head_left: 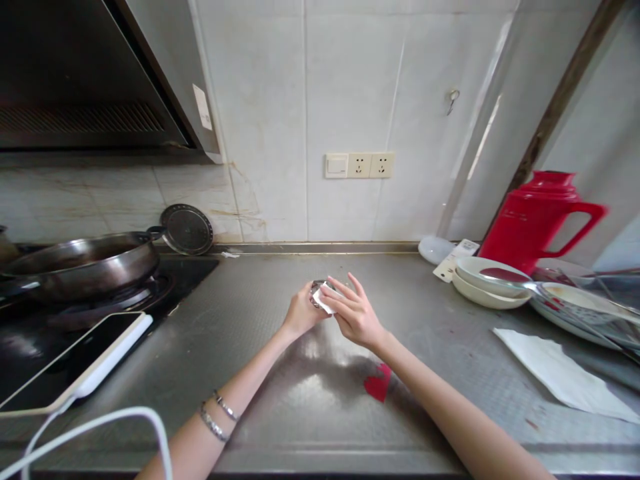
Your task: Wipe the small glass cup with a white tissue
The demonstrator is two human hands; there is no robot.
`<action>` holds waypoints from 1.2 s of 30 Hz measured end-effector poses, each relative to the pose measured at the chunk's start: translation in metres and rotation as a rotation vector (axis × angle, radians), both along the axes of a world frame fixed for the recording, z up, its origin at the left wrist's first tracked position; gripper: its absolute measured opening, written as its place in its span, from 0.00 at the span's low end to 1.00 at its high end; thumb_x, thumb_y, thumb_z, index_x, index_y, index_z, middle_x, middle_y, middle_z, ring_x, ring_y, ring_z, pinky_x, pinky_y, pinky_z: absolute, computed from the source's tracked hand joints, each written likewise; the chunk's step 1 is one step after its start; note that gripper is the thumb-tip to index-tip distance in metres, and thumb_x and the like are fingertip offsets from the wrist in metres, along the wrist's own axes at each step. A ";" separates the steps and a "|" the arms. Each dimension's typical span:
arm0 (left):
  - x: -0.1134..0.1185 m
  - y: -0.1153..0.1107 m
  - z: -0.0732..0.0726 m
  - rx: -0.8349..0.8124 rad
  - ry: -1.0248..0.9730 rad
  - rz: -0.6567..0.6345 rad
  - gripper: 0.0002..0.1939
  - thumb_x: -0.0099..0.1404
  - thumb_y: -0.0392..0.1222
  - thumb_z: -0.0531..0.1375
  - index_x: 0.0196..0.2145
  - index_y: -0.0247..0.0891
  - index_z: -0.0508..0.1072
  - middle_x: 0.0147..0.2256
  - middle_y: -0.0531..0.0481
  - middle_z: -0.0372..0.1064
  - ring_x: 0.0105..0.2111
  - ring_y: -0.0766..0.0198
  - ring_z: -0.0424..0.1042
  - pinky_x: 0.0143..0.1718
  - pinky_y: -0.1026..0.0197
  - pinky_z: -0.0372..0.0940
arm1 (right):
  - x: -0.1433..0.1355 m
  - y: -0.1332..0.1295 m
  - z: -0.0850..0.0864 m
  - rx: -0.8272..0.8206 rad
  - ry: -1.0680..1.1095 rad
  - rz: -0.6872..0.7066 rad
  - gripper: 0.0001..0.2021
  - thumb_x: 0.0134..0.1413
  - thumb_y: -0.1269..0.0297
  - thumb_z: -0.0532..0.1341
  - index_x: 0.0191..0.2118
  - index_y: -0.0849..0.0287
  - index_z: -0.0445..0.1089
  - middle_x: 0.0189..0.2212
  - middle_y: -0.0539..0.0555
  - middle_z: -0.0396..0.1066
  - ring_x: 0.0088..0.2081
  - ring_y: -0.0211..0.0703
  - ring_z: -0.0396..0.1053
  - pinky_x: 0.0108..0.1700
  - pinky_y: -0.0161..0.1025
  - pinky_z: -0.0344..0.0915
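Note:
Above the middle of the steel counter (280, 413), my left hand (301, 313) is wrapped round a small, round, shiny dark-rimmed thing (314, 289). Its kind is hard to make out, since my fingers cover most of it. My right hand (362, 321) presses a small piece of white tissue (327, 300) against the round thing's top. The lower fingers are on the tissue, while the upper ones stick out apart. A red heart-shaped piece (379, 383) lies flat on the counter, close to my right forearm.
On the left are a pan (95, 267) on a black stove (185, 280), a round dark lid (187, 229), and a phone (75, 363) with a white cable (115, 415). Rightward stand a red thermos (533, 220), stacked bowls (490, 293), plates (575, 313) and a white paper towel (560, 370).

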State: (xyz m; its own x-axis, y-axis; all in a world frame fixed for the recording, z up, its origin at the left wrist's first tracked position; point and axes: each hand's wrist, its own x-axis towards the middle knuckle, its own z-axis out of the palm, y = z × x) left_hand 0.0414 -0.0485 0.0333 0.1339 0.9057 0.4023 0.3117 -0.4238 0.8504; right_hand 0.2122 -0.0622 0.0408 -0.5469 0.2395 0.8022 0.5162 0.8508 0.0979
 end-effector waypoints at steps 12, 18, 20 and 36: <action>0.000 0.001 -0.001 -0.037 -0.096 -0.108 0.24 0.45 0.41 0.71 0.40 0.33 0.71 0.33 0.48 0.75 0.31 0.63 0.71 0.33 0.64 0.64 | 0.006 0.001 0.004 0.073 -0.024 0.010 0.23 0.55 0.75 0.52 0.55 0.52 0.65 0.50 0.54 0.73 0.62 0.53 0.57 0.64 0.66 0.41; 0.002 0.000 0.001 -0.101 -0.173 -0.175 0.27 0.45 0.42 0.71 0.42 0.33 0.71 0.36 0.47 0.75 0.33 0.63 0.73 0.34 0.65 0.65 | 0.013 0.005 0.006 0.064 0.047 0.012 0.25 0.52 0.76 0.52 0.54 0.51 0.66 0.49 0.53 0.73 0.62 0.53 0.57 0.63 0.66 0.42; 0.003 -0.001 0.001 -0.126 -0.193 -0.191 0.28 0.45 0.43 0.71 0.44 0.34 0.70 0.37 0.46 0.75 0.34 0.62 0.74 0.35 0.64 0.66 | 0.014 0.006 0.007 0.044 0.079 -0.009 0.24 0.52 0.76 0.52 0.54 0.50 0.67 0.49 0.53 0.74 0.61 0.53 0.58 0.63 0.66 0.43; 0.001 -0.003 0.008 -0.237 -0.259 -0.213 0.29 0.43 0.41 0.72 0.44 0.33 0.72 0.33 0.48 0.74 0.30 0.64 0.73 0.32 0.63 0.67 | 0.004 0.010 -0.004 -0.420 0.491 0.077 0.14 0.63 0.62 0.53 0.49 0.49 0.73 0.48 0.54 0.74 0.55 0.51 0.68 0.56 0.55 0.64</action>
